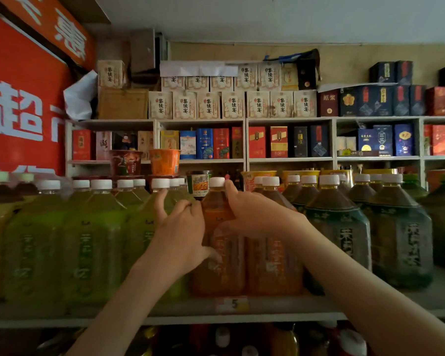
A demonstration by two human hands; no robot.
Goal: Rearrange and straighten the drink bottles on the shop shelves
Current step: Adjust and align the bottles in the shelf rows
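Subject: one orange-labelled drink bottle [222, 268] on the upper shelf [113, 314], at the front edge and about mid-length. It is directly above a yellow price tag [233, 304] marked "5".

Orientation: the bottle stands upright with its long axis vertical. Its white cap [217, 181] points up and its label faces the front edge.

Left hand [181, 232]: fingers are curled round the bottle's left shoulder, and the thumb lies lower against the body. It grips the bottle.

Right hand [257, 214]: it is wrapped over the right shoulder, with the forefinger reaching the neck just under the cap. It also grips the bottle.

Neighbours:
- A second orange bottle [275, 265] stands just beside the subject on its right, also at the front edge.
- A row of green-labelled bottles [93, 247] fills the shelf toward its left end.
- Dark green-labelled bottles [344, 227] fill the shelf toward its right end.
- All of these are upright with white caps.

Behind the row, instant noodle cups [165, 161] stand stacked. The wall shelving beyond carries boxed liquor [208, 105]. A red sign [23, 111] with white characters covers the left wall.

Bottles on the shelf below are too blurred to identify.
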